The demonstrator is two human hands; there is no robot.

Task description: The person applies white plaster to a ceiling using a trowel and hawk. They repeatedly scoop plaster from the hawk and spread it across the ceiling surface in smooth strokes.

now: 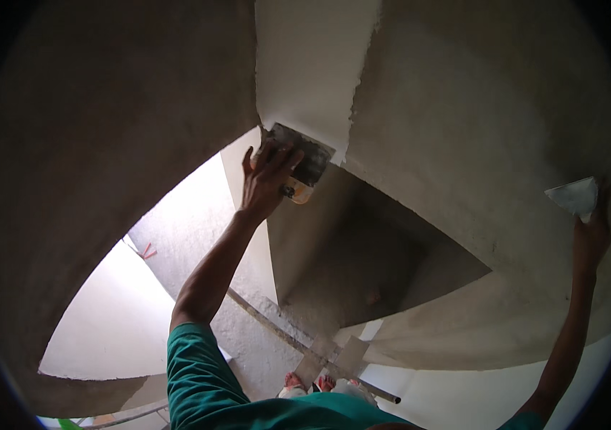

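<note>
In the head view, my left hand [271,175] grips a rectangular steel trowel [308,159] with a dark, stained blade, held against the lower end of a pale smooth strip [303,64] where two grey plastered surfaces meet at a corner. My fingers are spread over the back of the trowel. My right hand [592,233] holds a putty knife [572,193] with a pale triangular blade, out to the right beside the grey plastered surface [477,122].
Below the plastered edges lie a dark recess [363,244], a brightly lit white surface [104,315] at left and a rough grey floor [255,337]. A long pipe [284,335] crosses the floor near my feet [325,382], beside some grey blocks [352,352].
</note>
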